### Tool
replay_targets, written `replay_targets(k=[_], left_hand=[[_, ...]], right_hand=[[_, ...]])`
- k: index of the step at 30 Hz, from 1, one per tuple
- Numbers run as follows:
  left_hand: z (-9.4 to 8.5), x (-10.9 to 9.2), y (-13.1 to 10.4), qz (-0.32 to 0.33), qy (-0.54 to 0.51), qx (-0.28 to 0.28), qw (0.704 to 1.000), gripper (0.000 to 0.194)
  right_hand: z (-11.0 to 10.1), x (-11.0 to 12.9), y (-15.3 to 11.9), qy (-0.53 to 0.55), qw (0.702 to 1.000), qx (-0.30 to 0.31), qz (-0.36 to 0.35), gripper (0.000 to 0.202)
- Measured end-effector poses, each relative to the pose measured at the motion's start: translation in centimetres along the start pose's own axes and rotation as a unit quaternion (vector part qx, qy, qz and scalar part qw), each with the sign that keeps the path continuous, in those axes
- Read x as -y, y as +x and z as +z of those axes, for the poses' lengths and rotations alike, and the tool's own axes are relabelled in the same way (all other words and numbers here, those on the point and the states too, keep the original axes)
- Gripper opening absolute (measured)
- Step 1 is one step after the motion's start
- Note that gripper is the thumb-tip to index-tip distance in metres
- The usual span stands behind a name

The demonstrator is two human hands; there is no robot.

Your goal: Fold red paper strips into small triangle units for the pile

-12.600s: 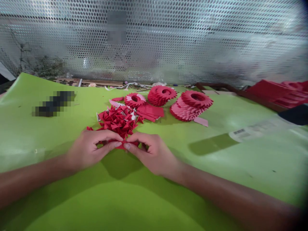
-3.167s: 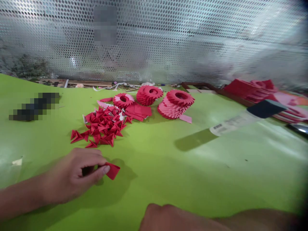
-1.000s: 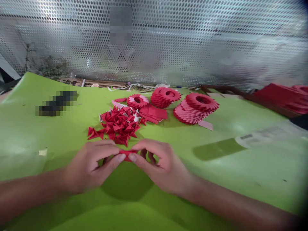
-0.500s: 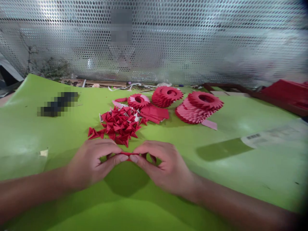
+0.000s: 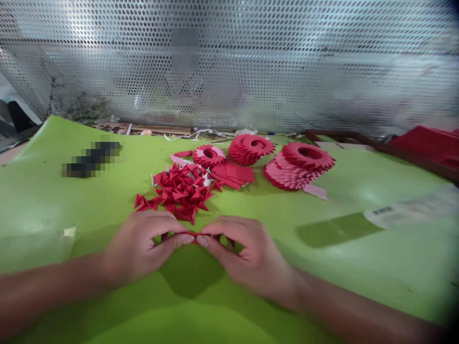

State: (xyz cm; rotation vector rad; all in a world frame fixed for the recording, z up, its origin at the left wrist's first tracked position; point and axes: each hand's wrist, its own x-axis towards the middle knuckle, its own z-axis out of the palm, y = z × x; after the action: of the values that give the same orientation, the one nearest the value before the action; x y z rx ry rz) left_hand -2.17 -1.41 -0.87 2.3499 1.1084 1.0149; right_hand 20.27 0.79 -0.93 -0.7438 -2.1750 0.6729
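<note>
Between my two hands is a small folded piece of red paper, mostly covered by the fingers. My left hand pinches its left end between thumb and fingertips. On its right end, my right hand pinches in the same way, the two thumbs close together. Just beyond the hands lies a heap of red folded paper triangles, a few white ones among them. Behind that heap is a stack of flat red paper slips.
Ring-shaped paper pieces stand at the back: a small red and pink one, a red one and a taller pink and red one. A blurred dark object lies left on the green table. Perforated metal rises behind.
The thumbs have come closer together, and less of the red paper shows between them. The whole view has shifted slightly, so everything appears a little lower and farther right.
</note>
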Motion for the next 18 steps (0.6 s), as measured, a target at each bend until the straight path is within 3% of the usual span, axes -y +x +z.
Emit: replay_targets(k=[12,18], left_hand=[[-0.12,-0.07,0.08,0.0,-0.04,0.006,0.999,0.017],[-0.25,-0.42,0.25,0.005,-0.047,-0.026,0.999,0.01]], right_hand=[[-0.04,0.08,0.04,0.008,1.0,0.006,0.008,0.011],[0.05,-0.08,0.12,0.025,1.0,0.009,0.01,0.009]])
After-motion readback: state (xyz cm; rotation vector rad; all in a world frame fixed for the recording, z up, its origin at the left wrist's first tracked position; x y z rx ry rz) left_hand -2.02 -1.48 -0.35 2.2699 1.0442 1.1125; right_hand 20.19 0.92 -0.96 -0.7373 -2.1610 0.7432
